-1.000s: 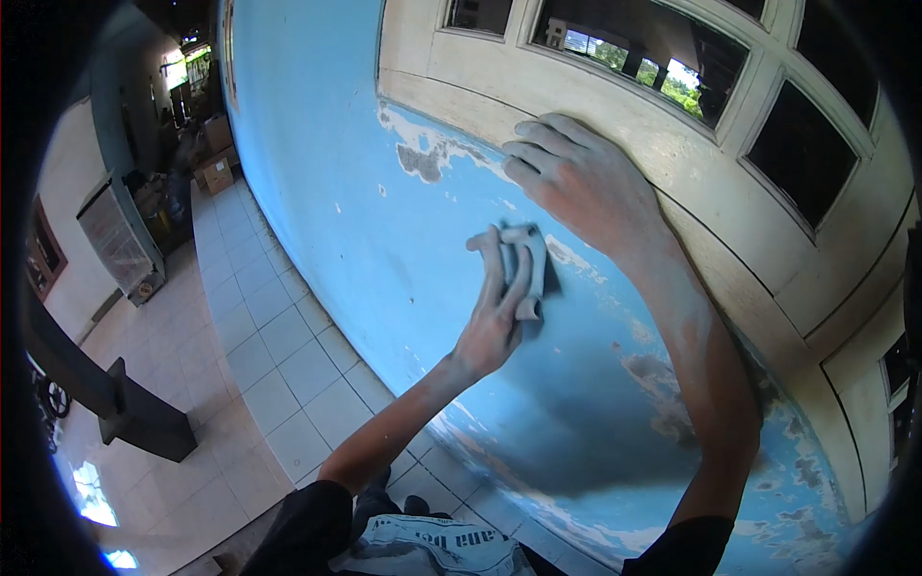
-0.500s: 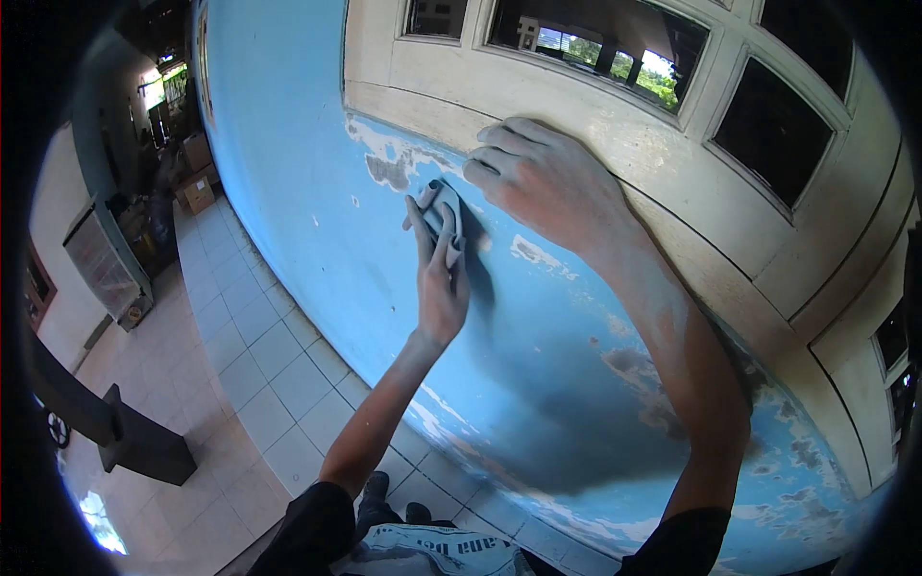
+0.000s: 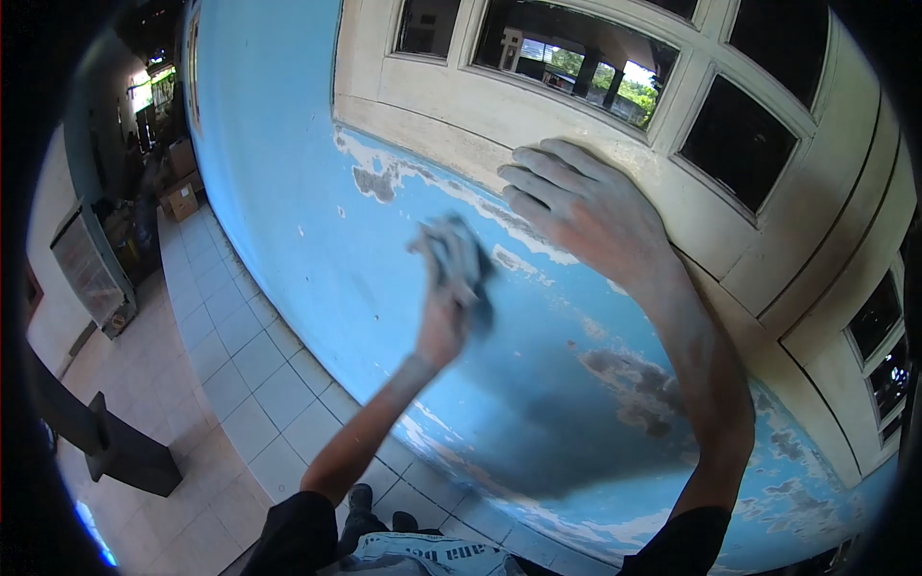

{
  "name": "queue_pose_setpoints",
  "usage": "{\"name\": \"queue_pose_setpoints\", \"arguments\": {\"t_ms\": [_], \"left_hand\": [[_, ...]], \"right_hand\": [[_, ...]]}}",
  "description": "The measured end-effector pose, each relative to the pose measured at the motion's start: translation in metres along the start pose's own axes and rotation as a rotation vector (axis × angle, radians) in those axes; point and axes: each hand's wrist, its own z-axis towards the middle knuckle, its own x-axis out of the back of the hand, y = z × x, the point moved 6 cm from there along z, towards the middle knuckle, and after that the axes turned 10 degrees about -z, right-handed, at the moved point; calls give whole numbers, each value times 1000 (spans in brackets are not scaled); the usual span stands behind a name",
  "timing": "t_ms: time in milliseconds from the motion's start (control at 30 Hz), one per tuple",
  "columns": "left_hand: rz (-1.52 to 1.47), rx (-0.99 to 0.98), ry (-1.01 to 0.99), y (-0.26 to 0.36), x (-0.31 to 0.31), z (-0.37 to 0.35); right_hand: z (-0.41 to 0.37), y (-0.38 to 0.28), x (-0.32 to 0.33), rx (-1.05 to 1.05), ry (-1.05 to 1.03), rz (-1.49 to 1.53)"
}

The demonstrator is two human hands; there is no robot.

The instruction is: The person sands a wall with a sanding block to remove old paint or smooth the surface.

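Observation:
My left hand (image 3: 445, 322) is closed around a folded piece of sandpaper (image 3: 459, 252), pressed to the light blue wall (image 3: 288, 192); motion smears the fingers and the sheet. Grey dust coats both of my hands. Higher up and to the right, my right hand (image 3: 600, 216) lies with its fingers stretched out along the lower edge of the cream wooden window frame (image 3: 432, 125), holding nothing. Between the hands is a chipped white patch (image 3: 519, 264), and a larger bare grey patch (image 3: 375, 182) shows near the frame's corner.
Peeling paint (image 3: 634, 379) spreads low on the wall under my right arm. Pale floor tiles (image 3: 254, 418) run along the wall's foot. At the left are a dark post (image 3: 134, 446), a leaning framed panel (image 3: 91, 264) and cardboard boxes (image 3: 181, 197).
My left hand has moved down and slightly right across the wall with the sandpaper. The right hand has slid a little right along the frame, and the view has shifted slightly.

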Motion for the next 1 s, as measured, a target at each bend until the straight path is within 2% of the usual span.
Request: {"name": "queue_pose_setpoints", "arguments": {"t_ms": [33, 100, 167, 200, 233, 300, 367, 400, 433, 467, 500, 567, 600, 633, 700, 800, 867, 900, 967, 1000], "left_hand": [[-165, 100, -66, 12, -19, -14], [-74, 28, -190, 28, -27, -18], [-57, -25, -88, 4, -8, -4], [-645, 170, 99, -29, 0, 2], [8, 175, 211, -35, 25, 17], [-152, 358, 350, -71, 40, 13], [22, 174, 208, -50, 20, -8], [-116, 88, 113, -35, 4, -24], [-176, 98, 12, -24, -19, -44], [31, 103, -108, -8, -28, -56], [-85, 164, -146, -12, -27, -58], [-181, 125, 21, -20, -4, -27], [-52, 119, 75, -33, 10, -10], [36, 190, 179, -53, 25, 7], [-93, 246, 329, -78, 46, 32], [-214, 254, 295, -76, 26, 8], [-1, 178, 94, -58, 1, -37], [-115, 236, 51, -52, -9, -59], [-111, 260, 22, -60, -3, -61], [-96, 228, 83, -65, 7, -46]], "right_hand": [[1, -1, 0, 23, -10, -15], [-2, -7, -2, 44, -28, -21], [-5, -5, 0, 3, 12, 27], [-5, -6, 0, 5, 15, 33], [-5, -6, 0, -10, 14, 35], [-3, -5, 1, -37, 26, 44], [-3, -3, -1, -53, -4, 75], [-3, -2, -1, -63, 4, 78], [-3, -3, 0, -58, 9, 68], [-4, -5, 1, -47, 13, 57], [-4, -5, 2, -40, 18, 57], [-3, -3, 4, -46, 31, 103], [-3, -5, 4, -39, 40, 115], [-3, -5, 3, -53, 30, 124], [-3, -3, 2, -68, 28, 131], [-3, -3, 4, -56, 27, 115], [-3, -3, 4, -69, 11, 127], [-3, -4, 5, -67, 17, 128], [-3, -4, 4, -58, 13, 141], [-2, -4, 4, -53, 16, 143]]}}
